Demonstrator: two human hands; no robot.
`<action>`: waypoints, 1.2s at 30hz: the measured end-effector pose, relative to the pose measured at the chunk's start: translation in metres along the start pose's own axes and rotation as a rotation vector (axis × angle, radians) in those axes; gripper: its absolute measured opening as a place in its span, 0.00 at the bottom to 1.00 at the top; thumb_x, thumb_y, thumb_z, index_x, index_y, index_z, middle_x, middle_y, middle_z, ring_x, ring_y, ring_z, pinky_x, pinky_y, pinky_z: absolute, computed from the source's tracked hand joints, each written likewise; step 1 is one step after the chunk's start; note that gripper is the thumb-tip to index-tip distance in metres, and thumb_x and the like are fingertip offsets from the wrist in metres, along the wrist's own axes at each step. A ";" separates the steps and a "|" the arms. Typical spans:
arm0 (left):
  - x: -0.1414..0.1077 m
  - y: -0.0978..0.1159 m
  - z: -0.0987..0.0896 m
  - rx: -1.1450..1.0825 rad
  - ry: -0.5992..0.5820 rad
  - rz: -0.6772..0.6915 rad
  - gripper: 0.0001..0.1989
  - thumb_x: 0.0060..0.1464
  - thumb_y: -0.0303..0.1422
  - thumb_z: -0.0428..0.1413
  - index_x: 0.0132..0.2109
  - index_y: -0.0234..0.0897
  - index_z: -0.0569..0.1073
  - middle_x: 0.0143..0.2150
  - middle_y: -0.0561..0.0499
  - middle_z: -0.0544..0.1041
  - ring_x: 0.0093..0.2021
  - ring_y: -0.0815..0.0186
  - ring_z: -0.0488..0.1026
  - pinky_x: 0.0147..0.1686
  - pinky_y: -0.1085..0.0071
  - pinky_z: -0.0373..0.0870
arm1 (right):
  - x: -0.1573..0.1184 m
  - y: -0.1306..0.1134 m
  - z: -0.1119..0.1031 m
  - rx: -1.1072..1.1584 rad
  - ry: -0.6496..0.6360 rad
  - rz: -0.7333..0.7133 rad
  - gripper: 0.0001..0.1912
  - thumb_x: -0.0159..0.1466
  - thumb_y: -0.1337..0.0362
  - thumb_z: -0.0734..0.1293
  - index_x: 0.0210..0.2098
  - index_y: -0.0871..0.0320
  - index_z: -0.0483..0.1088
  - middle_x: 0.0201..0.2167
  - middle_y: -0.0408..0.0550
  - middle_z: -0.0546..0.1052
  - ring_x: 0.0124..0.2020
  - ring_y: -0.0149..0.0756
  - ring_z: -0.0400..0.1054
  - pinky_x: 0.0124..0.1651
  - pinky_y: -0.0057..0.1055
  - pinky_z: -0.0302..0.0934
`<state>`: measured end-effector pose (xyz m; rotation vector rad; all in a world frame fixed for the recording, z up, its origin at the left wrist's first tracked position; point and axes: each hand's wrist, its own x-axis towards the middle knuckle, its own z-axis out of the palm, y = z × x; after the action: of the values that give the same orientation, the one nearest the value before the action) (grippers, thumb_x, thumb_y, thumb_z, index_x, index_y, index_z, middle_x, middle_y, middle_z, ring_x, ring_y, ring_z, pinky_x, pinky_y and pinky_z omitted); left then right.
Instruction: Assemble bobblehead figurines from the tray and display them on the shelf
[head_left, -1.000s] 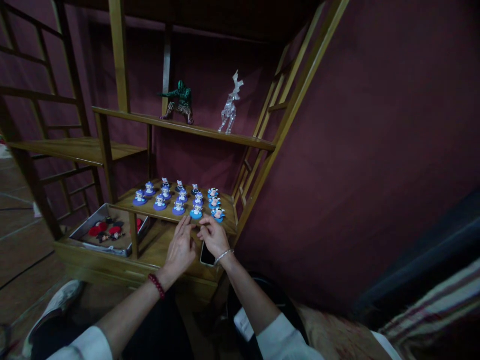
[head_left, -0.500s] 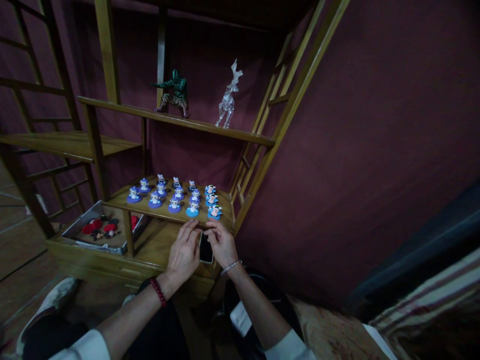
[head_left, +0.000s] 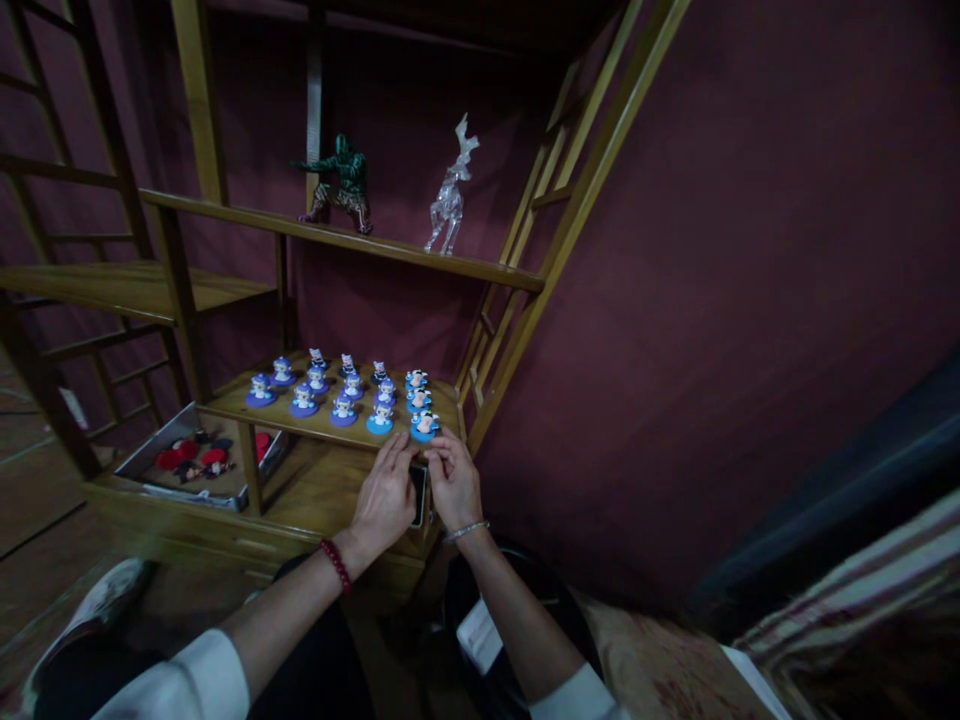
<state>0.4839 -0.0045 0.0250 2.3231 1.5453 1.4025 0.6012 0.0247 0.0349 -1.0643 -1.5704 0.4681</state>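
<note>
Rows of small figurines on round bases, purple-blue ones point(head_left: 343, 408) and pink-and-white ones on blue bases, stand upright on the lower shelf point(head_left: 322, 428). My left hand point(head_left: 384, 492) is at the shelf's front edge, its bent fingertips at the left side of the front-right figurine point(head_left: 425, 426). On that figurine's other side is my right hand point(head_left: 454, 484), thumb and fingers drawn together at the base. The fingertips partly hide the contact. A dark phone-like rectangle with a pale rim point(head_left: 419, 497) shows between my hands, below the shelf.
An open box point(head_left: 238, 498) with red-based figurines sits at lower left. A green crouching figure point(head_left: 349, 180) and a clear deer figurine point(head_left: 448, 205) stand on the shelf above. A slanted wooden side frame point(head_left: 559, 235) and a dark red wall point(head_left: 720, 300) bound the right.
My hands have shifted slightly; the right one has moved to the right side of the front-right figurine, and the gap between the hands looks wider. The view has moved slightly. The figurines keep their rows.
</note>
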 end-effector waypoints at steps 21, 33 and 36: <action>0.022 0.006 0.003 -0.034 -0.037 -0.104 0.16 0.43 0.17 0.45 0.39 0.32 0.67 0.54 0.40 0.65 0.59 0.58 0.55 0.57 0.56 0.56 | 0.014 0.000 0.003 0.164 -0.084 0.230 0.09 0.54 0.63 0.60 0.35 0.57 0.62 0.24 0.43 0.73 0.26 0.33 0.71 0.20 0.23 0.63; 0.022 0.007 -0.001 -0.052 -0.039 -0.108 0.16 0.42 0.17 0.46 0.39 0.32 0.68 0.54 0.40 0.65 0.59 0.59 0.56 0.57 0.57 0.57 | 0.015 -0.002 0.003 0.235 -0.076 0.255 0.09 0.53 0.64 0.61 0.35 0.58 0.61 0.23 0.40 0.72 0.25 0.30 0.70 0.22 0.22 0.64; 0.023 0.007 -0.003 -0.063 -0.050 -0.114 0.16 0.42 0.17 0.46 0.39 0.31 0.68 0.54 0.39 0.66 0.59 0.58 0.56 0.57 0.57 0.56 | 0.015 -0.002 0.003 0.237 -0.079 0.251 0.09 0.53 0.64 0.61 0.35 0.58 0.61 0.22 0.40 0.72 0.25 0.30 0.70 0.23 0.23 0.65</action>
<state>0.4898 0.0076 0.0451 2.1793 1.5686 1.3375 0.5985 0.0364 0.0442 -1.0732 -1.4133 0.8545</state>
